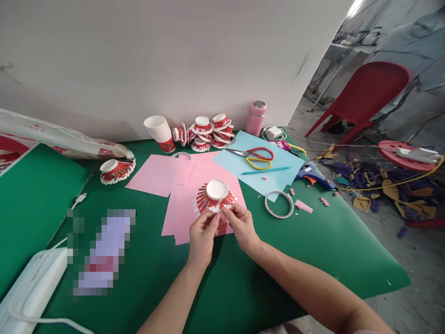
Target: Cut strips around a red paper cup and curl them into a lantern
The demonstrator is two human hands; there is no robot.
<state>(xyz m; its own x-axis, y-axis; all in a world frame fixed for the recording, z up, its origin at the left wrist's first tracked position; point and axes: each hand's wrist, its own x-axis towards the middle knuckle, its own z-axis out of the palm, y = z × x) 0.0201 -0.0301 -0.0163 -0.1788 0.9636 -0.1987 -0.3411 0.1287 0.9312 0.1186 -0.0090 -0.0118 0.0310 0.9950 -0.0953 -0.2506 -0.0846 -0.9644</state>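
Note:
A red and white paper cup [217,189], its wall cut into strips that fan outward, stands bottom-up on pink paper [181,218]. At its near edge, my left hand [203,234] pinches the cut strips between thumb and fingers. From the right, my right hand [242,226] pinches the same fringe, the fingertips of both hands nearly touching. The fingers cover part of the near strips, so the exact fold there is hidden. Beyond the cup, red-and-yellow-handled scissors [255,157] and a blue pencil [267,170] rest on light blue paper [225,160].
Several more fringed cups [202,132] are piled by the wall, beside stacked paper cups [160,133] and a pink flask [256,118]. A tape roll [279,204], a blue glue gun [314,176] and pink scraps lie right. One fringed cup [117,170] sits left, near a pixelated object [106,250].

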